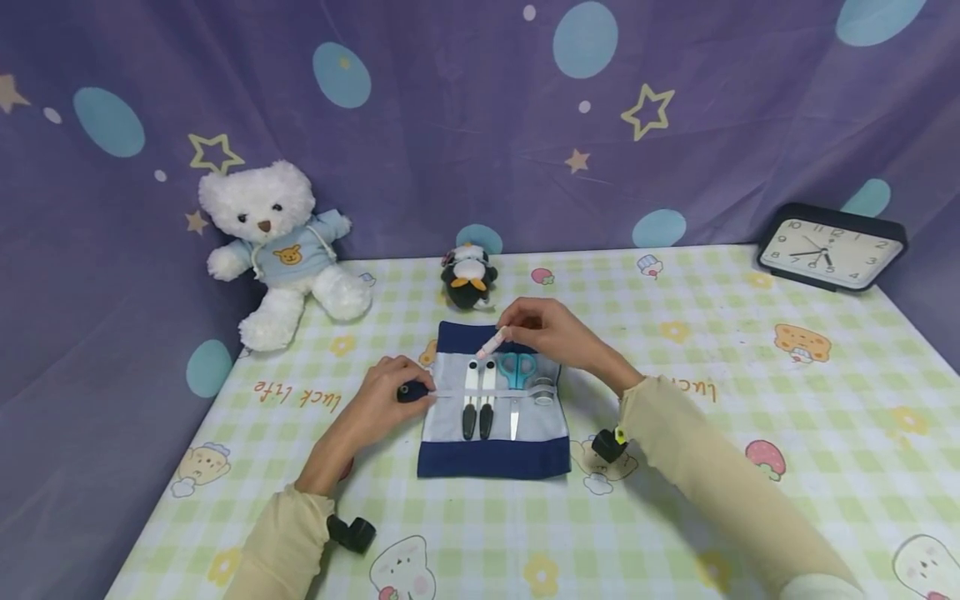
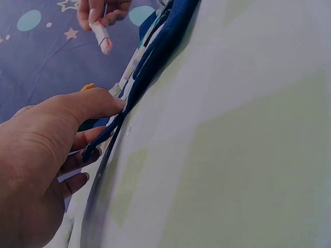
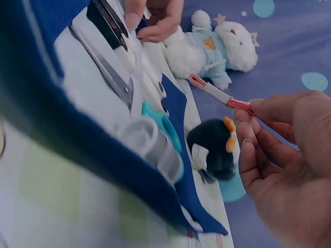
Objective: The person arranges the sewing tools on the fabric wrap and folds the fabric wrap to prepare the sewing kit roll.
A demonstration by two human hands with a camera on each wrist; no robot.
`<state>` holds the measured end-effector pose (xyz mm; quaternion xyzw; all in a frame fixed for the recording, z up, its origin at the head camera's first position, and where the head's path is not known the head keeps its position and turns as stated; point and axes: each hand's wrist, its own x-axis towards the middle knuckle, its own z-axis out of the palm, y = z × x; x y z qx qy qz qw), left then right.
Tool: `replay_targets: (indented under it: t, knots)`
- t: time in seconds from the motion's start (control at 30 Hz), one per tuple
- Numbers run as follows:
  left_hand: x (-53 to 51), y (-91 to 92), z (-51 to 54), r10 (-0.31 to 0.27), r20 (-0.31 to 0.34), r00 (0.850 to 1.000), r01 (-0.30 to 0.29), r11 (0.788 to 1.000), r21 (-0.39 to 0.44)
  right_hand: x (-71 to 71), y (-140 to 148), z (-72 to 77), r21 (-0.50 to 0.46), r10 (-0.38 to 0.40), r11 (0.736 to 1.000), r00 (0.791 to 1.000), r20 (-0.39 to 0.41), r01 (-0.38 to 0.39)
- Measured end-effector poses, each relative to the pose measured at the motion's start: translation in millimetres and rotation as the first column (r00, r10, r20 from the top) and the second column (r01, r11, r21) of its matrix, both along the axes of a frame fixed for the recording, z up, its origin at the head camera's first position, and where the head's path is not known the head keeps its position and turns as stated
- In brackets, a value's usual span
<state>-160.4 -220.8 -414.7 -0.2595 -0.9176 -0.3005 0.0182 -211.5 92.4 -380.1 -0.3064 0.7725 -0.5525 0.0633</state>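
Note:
A navy and grey cloth roll-up pouch (image 1: 491, 458) lies unfolded on the table. My left hand (image 1: 388, 393) pinches its left edge by a navy tab (image 1: 412, 391), thumb on top and fingers behind, as the left wrist view shows. Above the upper part of the pouch, my right hand (image 1: 551, 331) pinches a small bundle of red-and-white striped cord (image 3: 240, 105) wrapped in a white band. Under the pouch's elastic strap sit two white tools with black ends (image 1: 470, 408), teal-handled scissors (image 1: 517, 368) and a small stack of whitish rings or spools (image 1: 543, 391).
Behind the pouch lies a penguin plush (image 1: 468, 277). A white teddy bear (image 1: 283, 250) in a blue hoodie sits at the back left, and a black-framed clock (image 1: 832, 247) stands at the back right. A checked cloth (image 1: 675, 517) covers the table; a purple curtain (image 1: 465, 150) hangs behind.

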Motion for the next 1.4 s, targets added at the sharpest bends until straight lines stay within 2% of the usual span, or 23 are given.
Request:
replay_targets:
  t: [0.2,0.53,0.73,1.17,1.4]
  knots:
    - [-0.3,-0.6,-0.8,-0.007,-0.003,1.000,0.007,1.000,0.005,-1.0,-17,-0.1,0.022,0.062,0.998,0.997,-0.043,-0.061]
    - [-0.8,-1.5,-1.7,-0.010,0.000,1.000,0.010,1.000,0.009,-3.8,-45,-4.1,0.067,0.086,0.994,0.996,0.016,-0.087]
    - [-0.4,-1.0,-0.4,-0.007,0.006,1.000,0.007,1.000,0.013,-2.7,-55,-8.6,0.085,0.114,0.990,0.993,-0.003,-0.114]
    - [-1.2,1.6,1.5,0.003,0.050,0.999,-0.003,1.000,-0.002,-1.7,-65,-13.9,0.141,0.100,0.985,0.995,-0.009,-0.098]
    - [-0.9,2.7,0.5,0.006,0.033,0.999,-0.005,1.000,-0.010,-1.7,-68,-14.6,0.195,0.093,0.977,0.996,0.001,-0.092]
